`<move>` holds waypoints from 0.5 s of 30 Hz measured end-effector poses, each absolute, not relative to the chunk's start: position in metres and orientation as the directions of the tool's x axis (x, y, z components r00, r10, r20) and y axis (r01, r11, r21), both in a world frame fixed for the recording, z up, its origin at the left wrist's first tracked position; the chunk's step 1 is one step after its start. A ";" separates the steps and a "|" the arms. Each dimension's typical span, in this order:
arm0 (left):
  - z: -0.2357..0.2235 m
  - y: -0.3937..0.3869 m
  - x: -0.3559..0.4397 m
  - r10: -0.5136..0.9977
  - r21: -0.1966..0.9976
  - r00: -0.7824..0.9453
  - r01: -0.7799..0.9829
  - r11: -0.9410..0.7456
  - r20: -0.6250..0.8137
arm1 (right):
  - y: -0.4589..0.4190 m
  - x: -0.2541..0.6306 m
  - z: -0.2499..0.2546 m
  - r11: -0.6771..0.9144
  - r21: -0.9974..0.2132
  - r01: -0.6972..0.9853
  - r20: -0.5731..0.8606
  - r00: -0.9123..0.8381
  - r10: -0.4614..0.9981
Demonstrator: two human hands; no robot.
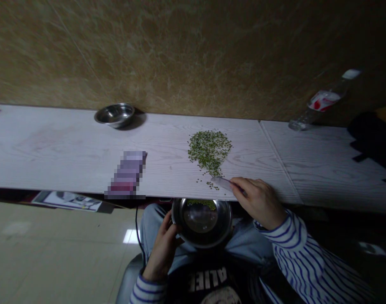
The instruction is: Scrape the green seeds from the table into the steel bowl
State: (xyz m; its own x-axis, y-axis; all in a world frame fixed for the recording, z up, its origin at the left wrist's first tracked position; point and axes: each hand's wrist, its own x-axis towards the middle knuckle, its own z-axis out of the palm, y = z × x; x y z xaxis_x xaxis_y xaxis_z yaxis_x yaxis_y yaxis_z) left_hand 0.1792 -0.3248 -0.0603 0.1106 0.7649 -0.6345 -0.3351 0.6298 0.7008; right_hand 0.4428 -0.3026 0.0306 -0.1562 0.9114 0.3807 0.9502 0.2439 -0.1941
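My left hand (pixel 164 245) is closed on the left rim of a steel bowl (pixel 201 245), which sits over my lap just below the front edge of the counter. Inside that bowl, green beans (pixel 201 204), small like mung beans, gather along the far side. My right hand (pixel 256 199) pinches a thin, flat, greyish blade-like piece (pixel 222 183) low over the counter's front part. Its tip touches or nearly touches the near end of a spread of green beans (pixel 210 147). A few loose beans lie around the tip.
A second steel bowl (pixel 115 116) stands by the wall at left. Nearer the edge lies a phone-like slab, blurred out (pixel 128 173). At right are a clear plastic bottle (pixel 321 103) and a dark cloth-like heap (pixel 376 139). The narrow pale counter (pixel 60 147) ends above my knees.
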 end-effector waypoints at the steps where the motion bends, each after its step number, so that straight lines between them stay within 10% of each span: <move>1: -0.060 -0.325 0.179 0.767 0.705 0.109 -0.332 0.627 -0.632 | -0.304 0.443 0.030 0.248 -0.198 0.948 0.376 -0.160 0.913; 15: -0.063 -0.325 0.181 0.776 0.713 0.129 -0.326 0.621 -0.617 | -0.318 0.447 0.031 0.267 -0.235 0.935 0.344 -0.177 0.922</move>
State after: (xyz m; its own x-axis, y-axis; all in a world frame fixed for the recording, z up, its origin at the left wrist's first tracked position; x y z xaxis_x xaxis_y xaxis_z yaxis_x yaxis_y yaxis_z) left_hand 0.1809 -0.3251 -0.0634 0.1287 0.7760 -0.6174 -0.3255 0.6212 0.7129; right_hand 0.4469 -0.3178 0.0305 -0.1765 0.9223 0.3439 0.9347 0.2665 -0.2350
